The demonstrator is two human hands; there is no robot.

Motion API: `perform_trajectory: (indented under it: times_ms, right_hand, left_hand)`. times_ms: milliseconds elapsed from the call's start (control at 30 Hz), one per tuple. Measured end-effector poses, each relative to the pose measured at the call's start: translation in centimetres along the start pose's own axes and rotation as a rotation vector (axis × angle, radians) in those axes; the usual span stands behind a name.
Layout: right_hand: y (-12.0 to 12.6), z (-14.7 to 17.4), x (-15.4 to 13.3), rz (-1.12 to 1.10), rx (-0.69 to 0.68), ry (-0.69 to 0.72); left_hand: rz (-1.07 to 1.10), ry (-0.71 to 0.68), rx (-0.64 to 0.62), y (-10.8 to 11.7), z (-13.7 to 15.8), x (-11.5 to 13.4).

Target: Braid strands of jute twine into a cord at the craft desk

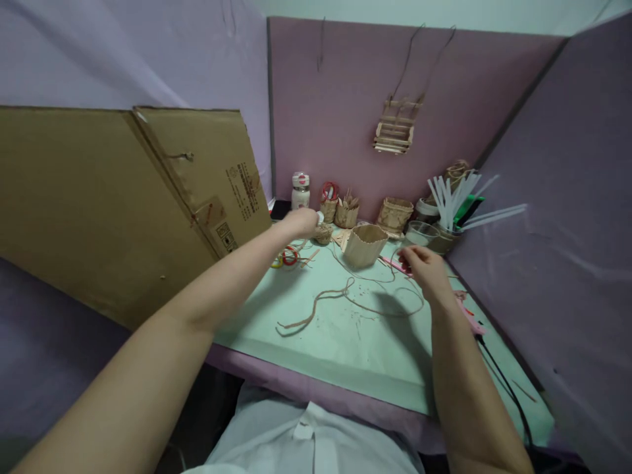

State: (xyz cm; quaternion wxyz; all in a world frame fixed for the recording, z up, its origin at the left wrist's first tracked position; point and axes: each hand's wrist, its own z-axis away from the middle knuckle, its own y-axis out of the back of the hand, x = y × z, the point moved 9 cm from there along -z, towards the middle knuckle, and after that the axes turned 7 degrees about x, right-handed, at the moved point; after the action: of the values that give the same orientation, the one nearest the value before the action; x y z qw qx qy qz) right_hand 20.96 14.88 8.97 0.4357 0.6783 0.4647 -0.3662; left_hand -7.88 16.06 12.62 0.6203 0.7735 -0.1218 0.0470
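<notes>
My left hand (302, 224) reaches to the back left of the table, its fingers curled and mostly hidden from me. A small white round thing (320, 216) shows at its fingertips, just above a ball of twine (323, 234). On the right, my right hand (422, 266) is raised over the table with its fingertips pinched on a thin strand of twine (394, 268). That strand loops loosely across the tabletop. A thicker doubled cord (316, 306) lies in front. Between my hands stands a wooden-stick pot (364, 247) with a wavy rim.
Scissors (289, 255) lie below my left hand. Behind are a white-lidded jar (300, 191), stick-filled cup (347, 212), woven basket (395, 214) and clear cup (419, 234). White glue sticks (451, 201) and a pink glue gun (471, 319) are right; a cardboard sheet (123, 210) leans left.
</notes>
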Motion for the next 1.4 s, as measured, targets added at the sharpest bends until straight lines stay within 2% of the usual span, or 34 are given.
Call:
perform_trajectory:
  times_ms: [100, 200, 300, 400, 533, 667, 767, 933, 1100, 1167, 1300, 1400]
  right_hand:
    - [-2.8, 0.7, 1.0, 0.427, -0.143, 0.108]
    - [-4.5, 1.7, 0.8, 0.733, -0.151, 0.248]
    - [-5.5, 2.5, 0.6, 0.795, -0.117, 0.280]
    - [-6.7, 2.8, 0.2, 0.664, -0.134, 0.274]
    - [-8.4, 2.5, -0.5, 0.364, -0.174, 0.202]
    - [-9.5, 3.0, 0.3, -0.052, -0.247, 0.010]
    - [-10.2, 4.3, 1.4, -0.241, -0.351, -0.086]
    - [-9.3, 5.0, 2.4, -0.034, -0.348, 0.067]
    - [-6.4, 3.4, 2.9, 0.237, -0.059, 0.212]
    - [-5.8, 3.2, 2.7, 0.301, 0.012, 0.269]
    - [-6.6, 3.8, 2.5, 0.276, -0.030, 0.259]
    - [-7.9, 4.6, 2.5, 0.291, -0.137, 0.235]
  left_hand:
    - [0.001, -0.078, -0.290, -4.6, 3.7, 5.1]
    - [0.020, -0.079, -0.380, -7.9, 6.2, 7.5]
    - [0.175, -0.077, -0.443, -10.7, 7.3, 7.8]
    - [0.454, -0.046, -0.447, -12.3, 7.5, 7.5]
    - [0.877, 0.051, -0.381, -12.4, 7.5, 7.0]
    - [1.453, 0.225, -0.456, -12.2, 8.1, 7.1]
    - [1.693, 0.321, -0.403, -11.7, 8.0, 6.6]
    - [1.876, 0.422, -0.381, -11.6, 7.8, 6.2]
    - [1.975, 0.504, -0.385, -11.3, 8.0, 6.2]
    - [1.999, 0.522, -0.385, -11.1, 8.1, 6.4]
    - [2.033, 0.472, -0.444, -10.8, 8.2, 7.2]
    - [2.020, 0.431, -0.404, -10.6, 7.9, 6.9]
